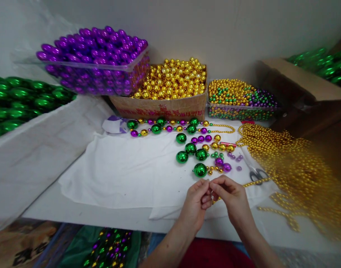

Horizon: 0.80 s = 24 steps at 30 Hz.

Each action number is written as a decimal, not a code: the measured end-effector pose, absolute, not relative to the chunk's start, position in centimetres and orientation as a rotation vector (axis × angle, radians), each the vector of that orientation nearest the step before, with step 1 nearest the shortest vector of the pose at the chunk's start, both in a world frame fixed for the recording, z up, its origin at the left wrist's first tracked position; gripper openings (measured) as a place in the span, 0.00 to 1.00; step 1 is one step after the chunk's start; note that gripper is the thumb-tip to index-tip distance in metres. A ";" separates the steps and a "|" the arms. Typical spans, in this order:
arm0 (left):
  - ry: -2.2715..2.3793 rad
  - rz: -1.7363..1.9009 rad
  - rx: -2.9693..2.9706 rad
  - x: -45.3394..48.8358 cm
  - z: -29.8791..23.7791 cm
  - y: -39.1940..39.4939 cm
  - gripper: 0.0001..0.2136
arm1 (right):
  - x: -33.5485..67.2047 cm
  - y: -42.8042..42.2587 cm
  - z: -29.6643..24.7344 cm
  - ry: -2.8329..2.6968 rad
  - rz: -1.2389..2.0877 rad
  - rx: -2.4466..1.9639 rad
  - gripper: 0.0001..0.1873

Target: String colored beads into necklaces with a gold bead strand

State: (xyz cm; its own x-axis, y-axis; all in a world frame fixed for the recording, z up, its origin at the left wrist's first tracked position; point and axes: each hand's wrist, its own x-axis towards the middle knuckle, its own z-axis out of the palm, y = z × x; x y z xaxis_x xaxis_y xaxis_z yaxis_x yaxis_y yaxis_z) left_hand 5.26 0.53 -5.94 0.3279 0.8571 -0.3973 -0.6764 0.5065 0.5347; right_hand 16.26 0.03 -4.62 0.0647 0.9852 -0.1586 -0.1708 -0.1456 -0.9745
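My left hand point(196, 201) and my right hand point(229, 191) meet at their fingertips above the near part of the white cloth point(117, 167). Both are closed in a pinch. A gold bead chain point(256, 182) shows on both sides of my right hand, which grips it. What the left fingertips pinch is too small to make out. Just beyond the hands lie large green beads point(200, 170), purple beads point(227, 167), gold beads point(222, 147) and small green beads point(221, 155). A strung necklace point(169, 128) of green, purple and gold beads stretches behind them.
Scissors point(258, 175) lie right of the loose beads, beside a heap of gold bead chains point(304, 167). At the back stand a clear bin of purple beads point(136, 63), a cardboard box of gold beads point(164, 108) and a tub of small mixed beads point(237, 111).
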 end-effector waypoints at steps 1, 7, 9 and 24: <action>0.706 1.002 0.312 5.2 -6.0 0.5 0.15 | 16.2 0.1 -4.7 -0.880 1.384 -1.215 0.07; 0.747 0.863 0.482 4.4 -5.0 1.4 0.11 | 17.9 0.9 -4.3 -0.789 1.431 -1.187 0.10; 0.754 0.789 0.601 4.1 -4.4 1.8 0.10 | 18.9 1.2 -3.7 -0.853 1.409 -1.204 0.11; 0.847 0.590 0.869 2.3 -3.3 3.1 0.11 | 20.1 1.7 -2.7 -0.982 1.384 -1.162 0.17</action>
State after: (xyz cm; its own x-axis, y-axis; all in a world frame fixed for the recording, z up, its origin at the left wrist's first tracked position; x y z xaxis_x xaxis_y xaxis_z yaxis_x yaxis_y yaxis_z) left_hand 2.28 3.11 -3.26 0.5433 0.7421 -0.3926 -0.1112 0.5271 0.8425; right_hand 20.12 1.66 -2.69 0.0014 0.9908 -0.1353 -0.1996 -0.1323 -0.9709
